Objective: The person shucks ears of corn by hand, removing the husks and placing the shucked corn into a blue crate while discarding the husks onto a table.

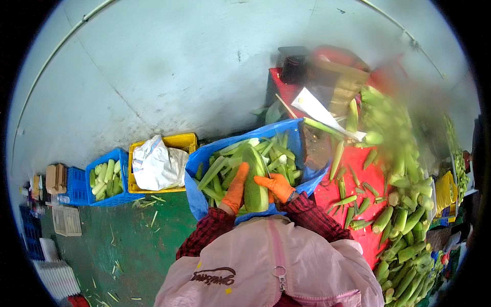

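My left hand (234, 189), in an orange glove, grips a large green ear of corn in its husk (255, 199) from the left. My right hand (276, 187), also gloved in orange, holds the same ear from the right, thumb laid across it. The ear is roughly upright in the picture, over a blue plastic-lined bin (196, 197) of loose green husk leaves (215, 171). Just right of the bin is a dark brown block (316, 153).
A red surface (327, 197) carries husk scraps and heaped corn (406, 220) at right, behind a blurred patch. A white strip (317, 112) lies above. Left stand a yellow crate with white sacking (158, 166), a blue crate of trimmed corn (105, 179) and other crates (66, 220) on green flooring.
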Demonstrator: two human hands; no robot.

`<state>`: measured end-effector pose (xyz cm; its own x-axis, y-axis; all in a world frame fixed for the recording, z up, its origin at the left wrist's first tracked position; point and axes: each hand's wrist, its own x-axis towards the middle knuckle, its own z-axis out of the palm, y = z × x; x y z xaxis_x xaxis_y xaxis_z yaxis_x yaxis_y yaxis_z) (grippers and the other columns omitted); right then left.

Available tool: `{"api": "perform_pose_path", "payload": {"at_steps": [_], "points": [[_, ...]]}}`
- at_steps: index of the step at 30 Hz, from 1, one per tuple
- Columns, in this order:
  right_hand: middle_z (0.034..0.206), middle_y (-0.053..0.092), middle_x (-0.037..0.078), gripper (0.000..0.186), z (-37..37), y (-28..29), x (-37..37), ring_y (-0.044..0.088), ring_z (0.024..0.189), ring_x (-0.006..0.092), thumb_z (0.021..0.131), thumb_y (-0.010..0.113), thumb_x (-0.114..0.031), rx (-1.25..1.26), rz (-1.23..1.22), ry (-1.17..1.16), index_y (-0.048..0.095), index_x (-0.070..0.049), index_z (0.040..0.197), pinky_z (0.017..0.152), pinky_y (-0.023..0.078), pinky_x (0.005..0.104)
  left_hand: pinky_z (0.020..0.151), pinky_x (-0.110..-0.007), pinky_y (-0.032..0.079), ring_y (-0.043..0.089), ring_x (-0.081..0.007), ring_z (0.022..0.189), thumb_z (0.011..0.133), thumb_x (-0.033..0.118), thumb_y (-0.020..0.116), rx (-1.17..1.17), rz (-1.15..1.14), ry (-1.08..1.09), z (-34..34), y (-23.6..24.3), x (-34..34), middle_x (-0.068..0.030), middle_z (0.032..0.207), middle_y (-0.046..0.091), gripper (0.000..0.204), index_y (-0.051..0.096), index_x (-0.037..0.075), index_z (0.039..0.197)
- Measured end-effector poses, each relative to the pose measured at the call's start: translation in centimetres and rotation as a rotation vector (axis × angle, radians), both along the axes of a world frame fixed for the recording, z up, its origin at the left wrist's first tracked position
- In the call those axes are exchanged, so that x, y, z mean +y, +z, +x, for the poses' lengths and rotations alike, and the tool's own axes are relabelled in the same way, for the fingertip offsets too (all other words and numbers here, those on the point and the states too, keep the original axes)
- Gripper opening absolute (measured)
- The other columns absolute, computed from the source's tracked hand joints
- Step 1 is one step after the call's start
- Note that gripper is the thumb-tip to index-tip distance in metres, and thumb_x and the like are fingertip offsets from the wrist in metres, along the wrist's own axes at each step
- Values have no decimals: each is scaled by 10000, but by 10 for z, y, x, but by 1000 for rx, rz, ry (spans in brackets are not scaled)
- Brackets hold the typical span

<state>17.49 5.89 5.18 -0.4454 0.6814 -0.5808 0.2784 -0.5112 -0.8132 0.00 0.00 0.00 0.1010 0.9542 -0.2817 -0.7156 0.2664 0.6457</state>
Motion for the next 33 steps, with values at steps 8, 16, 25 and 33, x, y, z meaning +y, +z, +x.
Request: {"api": "perform_pose_path", "payload": {"at_steps": [8,16,25,33], "points": [[759,650,116,512,28,-18,0,611,536,189,772,807,-332,-169,151,5,667,89,1026,493,501,327,895,-324,468,602,-172,1022,944,385,660,677,97,99,40,3,9,-88,1144,665,507,585,24,1292],[741,671,140,363,36,-10,4,648,531,244,765,713,-201,-203,178,-40,672,64,1010,507,546,360,896,-318,478,590,-148,1023,938,392,675,620,212,29,44,20,13,-58,1168,650,531,571,32,1314],[730,672,122,265,49,-42,10,579,425,241,760,681,-130,-6,76,-180,681,21,977,415,473,350,949,-321,463,583,-159,1096,954,432,638,562,152,-47,33,14,13,-93,1253,624,593,534,11,1358],[722,671,113,244,41,-40,0,585,425,229,770,698,-131,56,54,-178,671,29,952,407,465,329,992,-360,447,577,-191,1142,939,457,639,810,171,4,40,-6,13,-116,1275,614,670,473,2,1402]]}}
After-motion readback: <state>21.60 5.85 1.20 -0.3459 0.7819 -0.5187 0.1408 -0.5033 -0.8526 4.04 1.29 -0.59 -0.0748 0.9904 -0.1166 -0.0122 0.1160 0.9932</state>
